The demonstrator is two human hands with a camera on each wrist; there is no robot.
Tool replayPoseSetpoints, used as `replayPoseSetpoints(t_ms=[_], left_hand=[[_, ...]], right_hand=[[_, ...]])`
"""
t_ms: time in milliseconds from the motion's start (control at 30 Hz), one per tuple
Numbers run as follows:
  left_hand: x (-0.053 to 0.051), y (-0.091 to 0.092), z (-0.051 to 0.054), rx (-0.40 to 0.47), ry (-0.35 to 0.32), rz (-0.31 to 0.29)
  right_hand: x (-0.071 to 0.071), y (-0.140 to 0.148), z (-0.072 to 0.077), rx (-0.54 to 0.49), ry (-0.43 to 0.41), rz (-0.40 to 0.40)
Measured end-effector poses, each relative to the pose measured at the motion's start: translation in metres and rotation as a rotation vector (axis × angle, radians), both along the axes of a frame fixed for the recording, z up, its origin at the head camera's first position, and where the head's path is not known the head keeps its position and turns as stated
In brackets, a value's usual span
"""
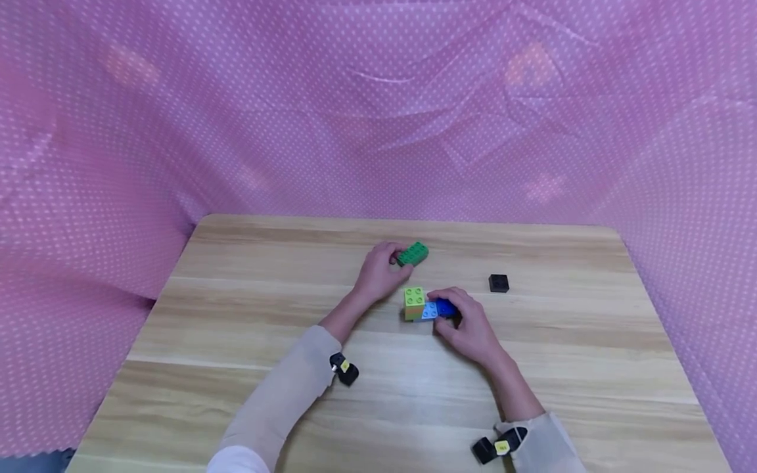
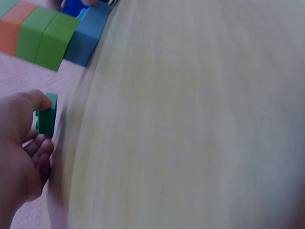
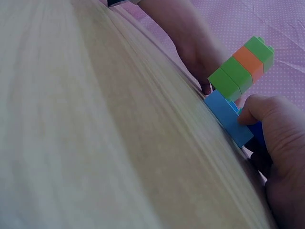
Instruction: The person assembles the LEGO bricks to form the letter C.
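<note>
My left hand (image 1: 381, 270) pinches a green toy building brick (image 1: 413, 254) between thumb and fingers, toward the back of the table. The left wrist view shows the thumb on one side of this brick (image 2: 48, 115). Nearer me, my right hand (image 1: 470, 325) grips a joined brick build at its right end. That build has a light-blue base brick (image 3: 228, 118) and a column of lime, green and orange bricks (image 1: 414, 303) at its left end. A dark blue brick (image 1: 446, 307) sits at the right end, partly hidden by the right hand.
A small black brick (image 1: 499, 283) lies on the wooden table (image 1: 195, 315), to the right and behind the right hand. Pink dotted cloth (image 1: 378, 144) hangs behind the table and along both sides. Each wrist wears a small black camera.
</note>
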State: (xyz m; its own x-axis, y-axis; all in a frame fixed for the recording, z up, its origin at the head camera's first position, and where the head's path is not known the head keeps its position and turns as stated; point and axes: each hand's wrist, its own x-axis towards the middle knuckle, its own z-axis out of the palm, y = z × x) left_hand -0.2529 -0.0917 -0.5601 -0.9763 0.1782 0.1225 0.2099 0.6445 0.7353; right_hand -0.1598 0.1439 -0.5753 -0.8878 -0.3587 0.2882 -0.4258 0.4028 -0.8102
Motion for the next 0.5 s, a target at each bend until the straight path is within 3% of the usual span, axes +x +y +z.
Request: replayPoseSetpoints(t_ms=[267, 367, 500], left_hand=[[0.019, -0.027, 0.013, 0.196, 0.019, -0.074], [0.027, -0.032, 0.024, 0.294, 0.027, -0.089], [0.041, -0.032, 0.044, 0.487, 0.055, -0.107]], right_hand=[[-0.001, 0.000, 0.000, 0.028, 0.009, -0.005], [0.000, 0.000, 0.000, 0.031, 0.020, -0.032], [0.000, -0.002, 0.000, 0.031, 0.021, -0.063]])
